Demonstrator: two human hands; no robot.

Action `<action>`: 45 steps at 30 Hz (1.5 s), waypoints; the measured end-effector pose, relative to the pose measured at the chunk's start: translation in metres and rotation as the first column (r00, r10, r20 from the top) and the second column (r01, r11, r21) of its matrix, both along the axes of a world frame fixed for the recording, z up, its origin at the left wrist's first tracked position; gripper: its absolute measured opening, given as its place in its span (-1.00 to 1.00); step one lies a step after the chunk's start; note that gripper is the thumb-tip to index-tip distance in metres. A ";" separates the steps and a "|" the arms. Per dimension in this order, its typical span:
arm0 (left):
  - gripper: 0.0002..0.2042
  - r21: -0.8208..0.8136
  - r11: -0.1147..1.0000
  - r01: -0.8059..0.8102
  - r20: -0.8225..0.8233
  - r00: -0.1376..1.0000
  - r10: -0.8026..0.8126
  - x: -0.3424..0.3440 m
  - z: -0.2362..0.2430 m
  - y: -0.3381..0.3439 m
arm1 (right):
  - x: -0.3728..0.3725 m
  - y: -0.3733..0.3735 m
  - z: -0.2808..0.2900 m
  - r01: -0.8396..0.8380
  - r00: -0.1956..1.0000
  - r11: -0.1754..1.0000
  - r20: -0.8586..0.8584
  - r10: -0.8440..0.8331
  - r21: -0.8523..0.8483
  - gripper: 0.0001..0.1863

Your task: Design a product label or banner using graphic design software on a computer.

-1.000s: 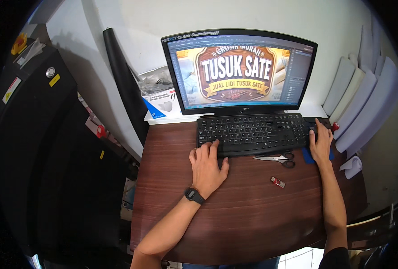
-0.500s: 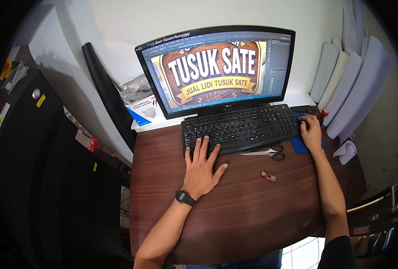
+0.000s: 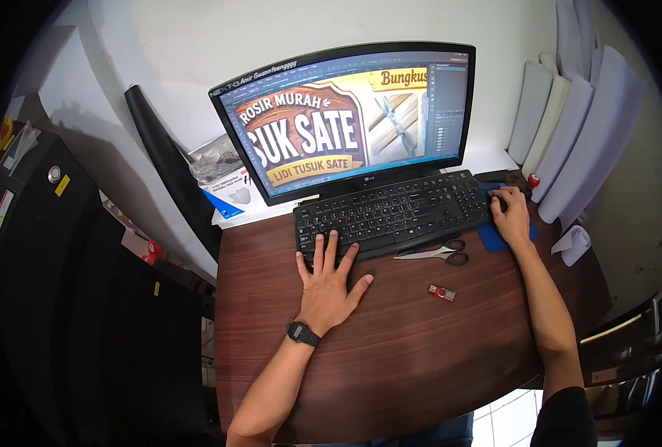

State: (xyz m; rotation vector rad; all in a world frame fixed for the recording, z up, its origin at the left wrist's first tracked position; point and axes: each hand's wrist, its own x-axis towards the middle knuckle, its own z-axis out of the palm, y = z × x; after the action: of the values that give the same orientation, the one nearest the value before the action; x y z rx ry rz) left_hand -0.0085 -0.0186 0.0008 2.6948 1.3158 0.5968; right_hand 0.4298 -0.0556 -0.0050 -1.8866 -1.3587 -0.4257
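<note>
My left hand [image 3: 325, 289] lies with its fingers spread, their tips on the lower left keys of a black keyboard [image 3: 391, 216]. A black digital watch [image 3: 303, 334] is on that wrist. To the right of the keyboard, my right hand [image 3: 511, 216] is curled over a computer mouse on a blue mouse pad [image 3: 493, 238]; the hand covers most of the mouse. Behind the keyboard stands a monitor [image 3: 309, 138], showing an enlarged brown and yellow sign design in an editing program.
Scissors with black handles [image 3: 450, 253] lie along the keyboard's front edge. Nearer me on the dark wooden desk [image 3: 405, 357] is a red and silver USB stick [image 3: 442, 292]. Paper rolls [image 3: 562, 141] lean at the right, a face mask box [image 3: 232, 195] sits left, beside a black machine [image 3: 70, 298].
On the screen the design has shifted left and slightly down, bringing a picture of sticks into view. The whole view has turned slightly; both hands keep their places.
</note>
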 end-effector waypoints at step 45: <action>-0.37 -0.062 0.998 -0.017 -0.006 1.000 0.017 0.003 0.005 -0.001 | 0.001 0.000 0.000 -0.016 1.000 1.000 0.004 0.016 0.022 -0.76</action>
State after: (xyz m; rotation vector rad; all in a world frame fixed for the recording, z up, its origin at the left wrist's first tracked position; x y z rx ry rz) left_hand -0.0053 -0.0193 0.0057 2.6407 1.3373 0.5410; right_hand 0.4305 -0.0555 -0.0045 -1.8565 -1.3655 -0.4345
